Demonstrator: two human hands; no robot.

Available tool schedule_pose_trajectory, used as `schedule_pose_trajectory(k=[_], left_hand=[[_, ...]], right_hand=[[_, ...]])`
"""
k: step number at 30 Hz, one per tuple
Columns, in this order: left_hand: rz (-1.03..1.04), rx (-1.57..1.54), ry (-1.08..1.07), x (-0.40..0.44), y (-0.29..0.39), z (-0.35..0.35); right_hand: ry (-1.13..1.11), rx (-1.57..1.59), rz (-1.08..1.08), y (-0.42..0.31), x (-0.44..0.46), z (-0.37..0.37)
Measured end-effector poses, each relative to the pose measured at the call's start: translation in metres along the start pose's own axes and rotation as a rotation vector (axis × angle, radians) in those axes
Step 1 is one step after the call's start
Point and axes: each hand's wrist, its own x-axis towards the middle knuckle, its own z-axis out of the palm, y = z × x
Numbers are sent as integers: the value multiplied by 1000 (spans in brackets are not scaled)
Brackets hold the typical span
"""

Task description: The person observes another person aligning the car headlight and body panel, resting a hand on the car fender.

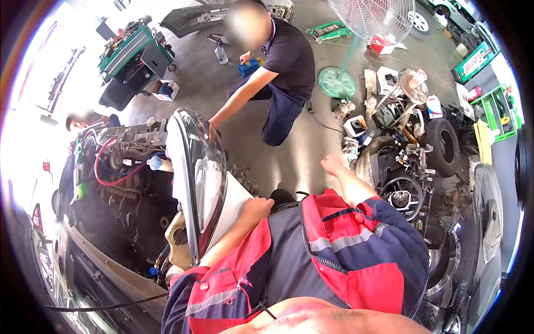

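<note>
My left hand (pixel 257 208) is closed beside the edge of a white fender (pixel 232 201), and my forearm passes over that panel. Whether the fingers grip anything is hidden. A headlight (pixel 207 167) sits against the fender at the front corner of the car. Out over the floor to the right, my right hand (pixel 334 165) is curled into a fist, with nothing visible in it. Across the headlight, a co-worker (pixel 286 61) in dark clothes crouches with one hand touching its far side; the other hand is near a blue box (pixel 248 67).
The open engine bay (pixel 122 214), with hoses, lies left. A fan base (pixel 337 82) stands ahead. Car parts, a tire (pixel 443 147) and a steering wheel (pixel 401 197) crowd the right side. A green tool cart (pixel 133 51) and another person (pixel 92 119) are far left.
</note>
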Motion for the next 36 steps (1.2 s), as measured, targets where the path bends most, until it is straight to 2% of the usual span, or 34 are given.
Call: schedule_pose_trajectory(k=[1, 3, 5, 9, 11, 12, 15, 18, 22, 25, 28, 29, 30, 31, 32, 33, 34, 36], left_hand=[[8, -9, 49, 0, -2, 1], [3, -5, 99, -1, -3, 2], [-23, 21, 106, -1, 0, 1], [0, 18, 148, -2, -1, 2], [3, 3, 166, -1, -2, 3], [-3, -3, 167, 0, -4, 4], [-39, -32, 149, -1, -4, 9], [-86, -69, 76, 0, -3, 8], [-99, -92, -41, 0, -3, -1], [-102, -88, -58, 1, -3, -1], [-83, -52, -53, -2, -1, -6], [-51, -39, -48, 0, 0, -10], [-46, -33, -62, 2, -4, -9], [-23, -31, -85, 3, -8, -6], [-17, -24, -92, 3, -11, -2], [-10, -14, -94, 3, -12, -2], [2, -21, -84, 5, -7, -10], [13, -26, -87, 4, -5, -10]], right_hand=[[-29, 20, -12, -7, 1, 14], [-277, -251, -127, -43, -34, 21], [-590, -155, -523, -93, -117, -42], [-651, 406, -403, -100, -152, -62], [-481, 427, -487, -79, -138, -39], [-297, 308, -601, -57, -107, -7], [-411, -313, -131, -66, -35, 26], [-370, -338, -132, -23, -13, 46], [-428, -359, -103, -29, -43, 25], [-608, -368, -76, -35, -51, 15], [-567, -357, -81, -41, -44, 23], [-644, -359, -99, -26, -19, 30], [-464, -168, -158, -14, -10, 12], [-91, -77, -135, 7, 9, 5], [117, 220, 39, -19, -12, -56], [290, 406, 194, 2, 10, -92], [504, 465, 238, 17, 19, -138], [984, 487, 214, 45, 1, -276]])
